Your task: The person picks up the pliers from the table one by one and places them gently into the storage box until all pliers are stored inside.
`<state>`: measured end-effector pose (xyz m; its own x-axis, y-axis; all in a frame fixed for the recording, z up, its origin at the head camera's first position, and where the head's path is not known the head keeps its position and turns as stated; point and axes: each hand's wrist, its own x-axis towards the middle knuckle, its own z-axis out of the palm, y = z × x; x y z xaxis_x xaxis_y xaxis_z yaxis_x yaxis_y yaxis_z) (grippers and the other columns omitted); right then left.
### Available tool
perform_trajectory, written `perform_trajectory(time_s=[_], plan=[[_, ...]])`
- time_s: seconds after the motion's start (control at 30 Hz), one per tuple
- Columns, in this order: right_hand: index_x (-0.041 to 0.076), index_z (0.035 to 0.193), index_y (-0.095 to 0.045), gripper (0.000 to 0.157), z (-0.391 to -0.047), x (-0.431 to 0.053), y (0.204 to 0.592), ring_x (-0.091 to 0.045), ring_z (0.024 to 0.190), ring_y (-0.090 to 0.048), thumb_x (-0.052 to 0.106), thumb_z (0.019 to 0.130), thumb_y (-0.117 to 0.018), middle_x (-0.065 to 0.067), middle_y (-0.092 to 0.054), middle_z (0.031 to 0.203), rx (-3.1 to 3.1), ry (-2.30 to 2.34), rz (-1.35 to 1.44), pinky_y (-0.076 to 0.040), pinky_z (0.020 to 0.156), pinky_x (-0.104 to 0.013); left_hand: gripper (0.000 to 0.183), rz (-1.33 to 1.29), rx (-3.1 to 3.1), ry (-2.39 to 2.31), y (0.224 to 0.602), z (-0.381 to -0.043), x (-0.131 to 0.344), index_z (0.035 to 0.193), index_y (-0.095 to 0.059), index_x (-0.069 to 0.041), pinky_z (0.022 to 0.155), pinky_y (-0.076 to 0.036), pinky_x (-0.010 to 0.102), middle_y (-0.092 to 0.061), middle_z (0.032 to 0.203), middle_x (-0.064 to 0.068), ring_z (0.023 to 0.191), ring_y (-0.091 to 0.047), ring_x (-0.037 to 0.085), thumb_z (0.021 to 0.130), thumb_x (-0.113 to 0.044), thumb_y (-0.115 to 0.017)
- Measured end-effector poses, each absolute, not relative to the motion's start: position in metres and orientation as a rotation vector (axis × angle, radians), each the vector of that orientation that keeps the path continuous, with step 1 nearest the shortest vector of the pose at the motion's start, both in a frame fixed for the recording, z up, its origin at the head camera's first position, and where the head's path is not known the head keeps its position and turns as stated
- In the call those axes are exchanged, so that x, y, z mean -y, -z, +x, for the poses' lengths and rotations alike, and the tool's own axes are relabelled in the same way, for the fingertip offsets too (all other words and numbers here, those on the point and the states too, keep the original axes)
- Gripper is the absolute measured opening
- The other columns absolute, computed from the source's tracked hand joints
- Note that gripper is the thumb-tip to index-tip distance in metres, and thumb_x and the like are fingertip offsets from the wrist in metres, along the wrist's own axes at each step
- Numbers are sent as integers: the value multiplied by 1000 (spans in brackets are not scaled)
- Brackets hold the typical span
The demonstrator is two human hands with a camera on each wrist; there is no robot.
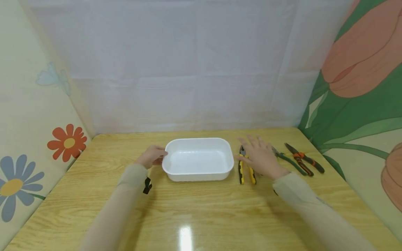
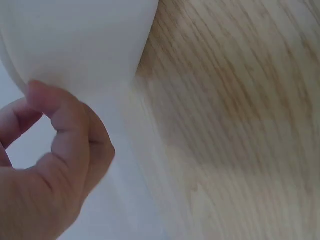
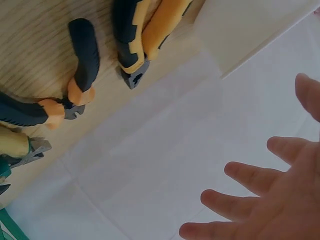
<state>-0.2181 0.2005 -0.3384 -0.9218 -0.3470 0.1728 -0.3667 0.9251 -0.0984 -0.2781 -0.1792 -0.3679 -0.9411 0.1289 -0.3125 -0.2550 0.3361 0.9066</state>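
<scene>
A white rectangular basin with rounded corners stands mid-table. My left hand is at its left end, and in the left wrist view thumb and fingers pinch the rim. To the right of the basin, my right hand spreads its fingers above the tools, holding nothing. Yellow-and-black pliers lie partly under it in the head view. The right wrist view also shows orange-and-black cutters, mostly hidden by the hand in the head view.
Right of my right hand lie green-handled pliers and long-nose pliers with orange-and-black handles. A white cloth hangs behind the wooden table. Flower-patterned panels stand on both sides.
</scene>
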Motion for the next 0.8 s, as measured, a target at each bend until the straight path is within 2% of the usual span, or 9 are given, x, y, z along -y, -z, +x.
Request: perform_trajectory(time_s=[0.1,0.3,0.53,0.8], plan=[[7,152,-26,69,-218,-207,340,-59,134,-16,36,98,-58,-31,-22,151,2955,-169,533,-16,98,-81,31,-138,-2182,-1670,369,-281,181,122,-50,17,61,-52,18,-57,83,5,66,-54,9,98,-2,-49],[6,152,-26,68,-216,-217,342,-60,133,-16,32,98,-59,-33,-22,151,2956,-180,528,-16,99,-80,9,-151,-2053,-1712,374,-284,184,96,-52,5,55,-47,15,-50,71,2,59,-50,8,97,-2,-47],[5,152,-25,68,-212,-226,341,-61,133,-14,33,99,-57,-33,-19,151,2980,-203,519,-12,99,-80,8,-121,-1881,-1760,376,-288,189,101,-49,2,59,-48,15,-53,76,2,67,-52,9,101,-5,-44],[1,149,-30,67,-208,-235,343,-62,132,-16,32,98,-59,-36,-24,148,2955,-249,517,-13,97,-82,9,-124,-1820,-1762,375,-289,190,104,-46,1,62,-50,16,-52,81,3,70,-53,9,102,-7,-42]])
